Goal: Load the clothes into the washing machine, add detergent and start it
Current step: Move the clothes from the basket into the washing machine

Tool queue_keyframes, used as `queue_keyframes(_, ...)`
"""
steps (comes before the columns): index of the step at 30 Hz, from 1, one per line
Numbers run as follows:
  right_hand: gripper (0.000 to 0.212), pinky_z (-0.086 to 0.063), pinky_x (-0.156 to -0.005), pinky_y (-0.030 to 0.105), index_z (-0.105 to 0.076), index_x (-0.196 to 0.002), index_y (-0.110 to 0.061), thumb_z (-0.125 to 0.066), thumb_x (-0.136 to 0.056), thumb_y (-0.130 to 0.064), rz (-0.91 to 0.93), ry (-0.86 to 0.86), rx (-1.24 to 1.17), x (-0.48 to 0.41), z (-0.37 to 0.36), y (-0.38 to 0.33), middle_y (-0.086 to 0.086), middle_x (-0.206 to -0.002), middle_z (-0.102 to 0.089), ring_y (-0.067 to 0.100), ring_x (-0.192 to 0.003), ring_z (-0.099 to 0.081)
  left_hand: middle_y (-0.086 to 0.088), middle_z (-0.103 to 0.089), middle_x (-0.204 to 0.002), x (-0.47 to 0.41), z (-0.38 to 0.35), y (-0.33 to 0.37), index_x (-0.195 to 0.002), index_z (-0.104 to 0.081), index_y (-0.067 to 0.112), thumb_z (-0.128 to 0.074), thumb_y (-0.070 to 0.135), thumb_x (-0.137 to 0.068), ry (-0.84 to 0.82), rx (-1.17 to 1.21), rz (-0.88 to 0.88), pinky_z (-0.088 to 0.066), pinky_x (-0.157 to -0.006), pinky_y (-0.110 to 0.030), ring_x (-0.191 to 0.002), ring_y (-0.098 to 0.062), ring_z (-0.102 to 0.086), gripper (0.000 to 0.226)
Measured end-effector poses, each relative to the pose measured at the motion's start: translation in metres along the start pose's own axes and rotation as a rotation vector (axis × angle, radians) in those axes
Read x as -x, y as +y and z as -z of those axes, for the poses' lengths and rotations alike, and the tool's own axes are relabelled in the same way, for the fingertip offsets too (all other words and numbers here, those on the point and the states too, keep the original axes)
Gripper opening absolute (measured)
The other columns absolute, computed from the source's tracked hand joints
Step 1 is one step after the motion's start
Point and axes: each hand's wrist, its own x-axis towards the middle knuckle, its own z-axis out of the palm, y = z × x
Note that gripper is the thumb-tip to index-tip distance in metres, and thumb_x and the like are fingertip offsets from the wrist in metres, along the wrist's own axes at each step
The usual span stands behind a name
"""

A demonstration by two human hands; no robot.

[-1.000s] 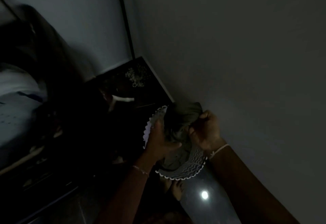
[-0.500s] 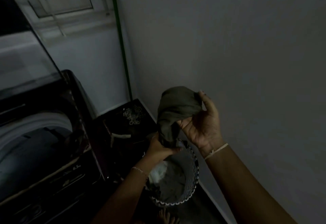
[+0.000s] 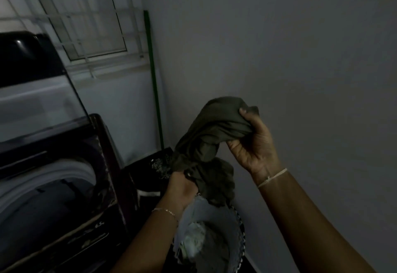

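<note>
The room is dim. An olive-green garment (image 3: pixel 211 135) hangs bunched between both hands above a round laundry basket (image 3: pixel 237 249) with a patterned rim. My right hand (image 3: pixel 252 141) grips its upper end, raised near the wall. My left hand (image 3: pixel 182 189) grips its lower part just over the basket. Pale clothes (image 3: pixel 193 240) lie inside the basket. The top-loading washing machine (image 3: pixel 64 186) stands at the left with its lid (image 3: pixel 38 92) raised and its drum open.
A low dark box (image 3: pixel 148 178) sits between the machine and the basket, something small and pale on top. A green pole (image 3: pixel 153 79) leans in the corner under a barred window (image 3: pixel 75 14). A plain wall runs close along the right.
The garment has been lifted out of the basket and higher. My right hand rose with it. The view swung up and left, bringing the machine's drum and the window into sight.
</note>
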Motion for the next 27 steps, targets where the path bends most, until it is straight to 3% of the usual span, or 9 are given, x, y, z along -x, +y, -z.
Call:
queue_keyframes(3, 0.029, -0.057, -0.080, 0.036, -0.075, -0.086, 0.002, -0.051, -0.085, -0.014, -0.138, 0.047, 0.047, 0.008, 0.017, 0.004, 0.017, -0.092, -0.072, 0.026, -0.078, -0.071, -0.016, -0.060, -0.129, 0.000, -0.008, 0.017, -0.127, -0.057, 0.006, -0.042, 0.041, -0.099, -0.067, 0.093, -0.088, -0.042, -0.103, -0.043, -0.119, -0.031, -0.055, 0.047)
queue_keyframes(6, 0.022, -0.055, -0.081, 0.037, -0.068, -0.094, -0.004, -0.050, -0.092, -0.016, -0.208, 0.227, 0.164, 0.011, 0.034, 0.016, 0.012, -0.087, -0.073, 0.026, -0.081, -0.068, -0.015, -0.061, -0.128, -0.004, -0.018, 0.027, -0.128, -0.057, 0.007, -0.043, 0.044, -0.098, -0.128, 0.147, -0.125, -0.046, -0.095, -0.044, -0.118, -0.030, -0.055, 0.049)
queue_keyframes(10, 0.013, -0.047, -0.087, 0.033, -0.066, -0.100, -0.020, -0.059, -0.090, -0.024, -0.155, 0.382, 0.286, 0.010, 0.052, 0.032, 0.003, -0.100, -0.069, 0.018, -0.093, -0.061, -0.015, -0.066, -0.118, 0.002, -0.030, 0.035, -0.120, -0.062, 0.007, -0.045, 0.037, -0.098, -0.169, 0.169, -0.145, -0.051, -0.084, -0.042, -0.109, -0.029, -0.060, 0.041)
queue_keyframes(13, 0.040, -0.036, -0.107, 0.049, -0.061, -0.118, -0.025, -0.062, -0.085, -0.045, -0.208, 0.362, 0.288, 0.009, 0.051, 0.038, 0.000, -0.121, -0.062, 0.021, -0.115, -0.053, -0.014, -0.069, -0.110, 0.002, -0.037, 0.037, -0.112, -0.064, 0.006, -0.044, 0.036, -0.099, -0.203, 0.190, -0.150, -0.049, -0.087, -0.042, -0.107, -0.029, -0.060, 0.039)
queue_keyframes(17, 0.073, -0.037, -0.109, 0.051, -0.061, -0.125, -0.006, -0.073, -0.069, -0.051, -0.227, 0.099, 0.006, 0.005, 0.044, 0.046, 0.018, -0.130, -0.060, 0.033, -0.124, -0.054, -0.014, -0.065, -0.121, 0.007, -0.042, 0.037, -0.122, -0.060, 0.006, -0.041, 0.032, -0.101, -0.220, 0.021, -0.112, -0.046, -0.097, -0.040, -0.114, -0.028, -0.059, 0.039)
queue_keyframes(20, 0.067, -0.046, -0.098, 0.048, -0.066, -0.118, -0.002, -0.080, -0.065, -0.040, -0.221, 0.098, 0.013, 0.004, 0.037, 0.052, 0.019, -0.120, -0.066, 0.031, -0.112, -0.063, -0.010, -0.065, -0.121, 0.011, -0.039, 0.041, -0.119, -0.063, 0.012, -0.047, 0.032, -0.099, -0.147, -0.181, -0.134, -0.051, -0.092, -0.037, -0.110, -0.025, -0.061, 0.033)
queue_keyframes(23, 0.032, -0.057, -0.080, 0.040, -0.068, -0.104, 0.001, -0.057, -0.088, -0.024, -0.228, 0.151, -0.022, 0.001, 0.035, 0.060, 0.019, -0.100, -0.072, 0.027, -0.084, -0.072, -0.010, -0.064, -0.123, 0.012, -0.025, 0.048, -0.120, -0.062, 0.014, -0.055, 0.036, -0.095, 0.063, -0.399, -0.173, -0.051, -0.093, -0.038, -0.103, -0.025, -0.062, 0.034)
queue_keyframes(25, 0.034, -0.059, -0.073, 0.039, -0.076, -0.086, 0.001, -0.051, -0.092, -0.021, -0.258, 0.142, -0.093, -0.003, 0.034, 0.069, 0.018, -0.094, -0.073, 0.027, -0.077, -0.073, -0.008, -0.062, -0.124, 0.013, -0.009, 0.053, -0.132, -0.052, 0.016, -0.058, 0.033, -0.094, 0.191, -0.481, -0.190, -0.054, -0.078, -0.032, -0.099, -0.021, -0.062, 0.042)
queue_keyframes(27, 0.036, -0.058, -0.075, 0.040, -0.078, -0.079, -0.001, -0.051, -0.090, -0.021, -0.290, 0.124, -0.125, -0.004, 0.028, 0.080, 0.018, -0.094, -0.073, 0.027, -0.078, -0.073, -0.006, -0.057, -0.130, 0.015, 0.014, 0.060, -0.145, -0.032, 0.024, -0.064, 0.022, -0.089, 0.299, -0.507, -0.271, -0.056, -0.078, -0.034, -0.104, -0.021, -0.062, 0.064)
